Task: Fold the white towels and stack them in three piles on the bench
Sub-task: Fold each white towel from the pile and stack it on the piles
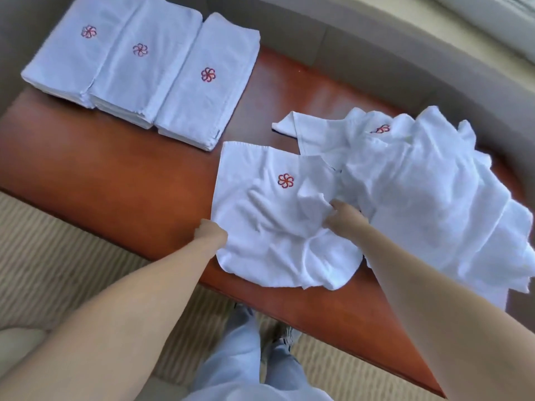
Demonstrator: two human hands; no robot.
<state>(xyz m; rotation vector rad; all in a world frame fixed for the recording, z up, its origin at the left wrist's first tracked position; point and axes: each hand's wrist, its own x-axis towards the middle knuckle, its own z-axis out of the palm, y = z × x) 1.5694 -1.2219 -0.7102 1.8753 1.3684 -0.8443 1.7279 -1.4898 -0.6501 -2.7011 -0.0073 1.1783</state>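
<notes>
A white towel [269,215] with a red flower emblem lies partly spread and wrinkled on the wooden bench [115,175]. My left hand [210,234] grips its left edge, fingers tucked under the cloth. My right hand [344,217] pinches a fold near its right side. To the right sits a loose heap of unfolded white towels [419,180]. At the far left of the bench three piles of folded towels stand side by side: left pile [72,53], middle pile [139,68], right pile [202,88], each showing a flower emblem on top.
The bench's near edge runs diagonally from the left down to the lower right. Striped beige carpet [58,256] lies below it. My legs in light jeans [240,351] stand at the bench's front. A grey padded surface [376,53] runs behind the bench.
</notes>
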